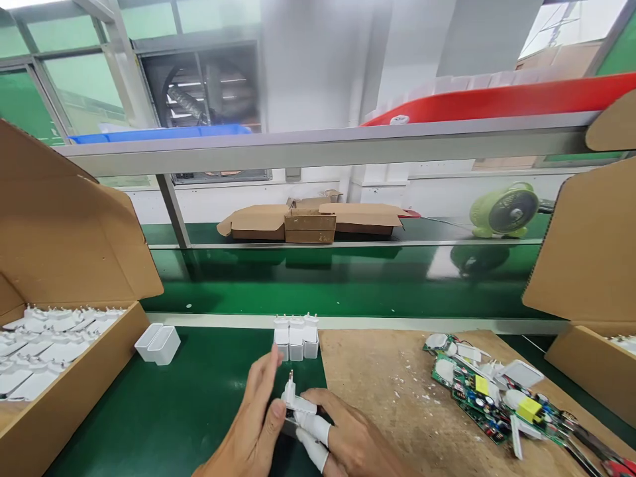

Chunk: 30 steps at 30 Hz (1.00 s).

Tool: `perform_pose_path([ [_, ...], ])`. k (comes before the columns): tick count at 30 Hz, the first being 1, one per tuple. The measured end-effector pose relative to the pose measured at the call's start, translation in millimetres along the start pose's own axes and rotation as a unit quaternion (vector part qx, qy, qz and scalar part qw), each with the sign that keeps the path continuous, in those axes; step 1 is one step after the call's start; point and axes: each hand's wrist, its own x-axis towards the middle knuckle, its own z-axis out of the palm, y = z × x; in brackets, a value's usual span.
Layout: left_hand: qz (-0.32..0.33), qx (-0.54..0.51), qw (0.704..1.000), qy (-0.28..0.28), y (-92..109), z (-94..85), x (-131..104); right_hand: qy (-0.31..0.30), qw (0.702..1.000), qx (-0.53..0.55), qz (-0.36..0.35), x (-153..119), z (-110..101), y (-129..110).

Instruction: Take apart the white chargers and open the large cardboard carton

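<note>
Low in the middle of the head view, my right hand (355, 434) grips a white plug housing (302, 403) whose pins point up and away. White finger covers sit on some of its fingertips. A dark grey piece (289, 426) shows just under the housing; whether the two are joined I cannot tell. My left hand (253, 414) is beside the housing on the left, fingers stretched out and thumb close to it. Just beyond my hands, several white plug housings (296, 341) stand in a row, pins up. Two white open cases (158, 343) rest farther left.
A cardboard box (94, 364) full of white parts stands at the left, another box (593, 364) at the right. On the brown board (382, 384) lie circuit boards (477, 391) and red-handled tools (616, 464). Behind runs a green belt (348, 291), with a shelf (318, 147) above.
</note>
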Motion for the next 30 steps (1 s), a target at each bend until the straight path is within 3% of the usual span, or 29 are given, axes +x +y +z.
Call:
perform_pose_path([
  [3, -0.04, 0.007, 0.995, 0.086, -1.9, -16.0, -2.4, 0.095, 0.995, 0.016, -0.009, 3.6, -3.4, 4.5],
  [5, -0.062, 0.007, 0.989, 0.133, -2.2, -24.0, -4.8, 0.123, 0.992, 0.026, 0.004, 4.5, -4.2, 6.6],
  [11, -0.056, 0.03, 0.982, 0.176, 3.2, -20.0, -7.4, -0.029, 0.998, 0.057, 0.027, -3.5, 14.0, 11.0],
  [15, -0.032, 0.057, 0.989, 0.135, 3.7, -16.4, -9.8, -0.009, 0.999, 0.048, 0.02, -5.0, 18.4, 11.0],
  [20, 0.002, 0.092, 0.99, 0.105, 0.2, -23.8, -12.1, 0.045, 0.997, 0.048, 0.03, -0.7, 10.5, 5.5],
  [26, 0.136, 0.172, 0.976, 0.004, 2.8, -17.6, -9.6, 0.01, 0.999, 0.046, 0.027, -0.8, 17.9, 5.9],
  [30, 0.071, 0.174, 0.982, -0.018, 4.6, -12.4, -11.6, 0.038, 0.994, 0.071, 0.078, -2.5, 18.5, 3.5],
])
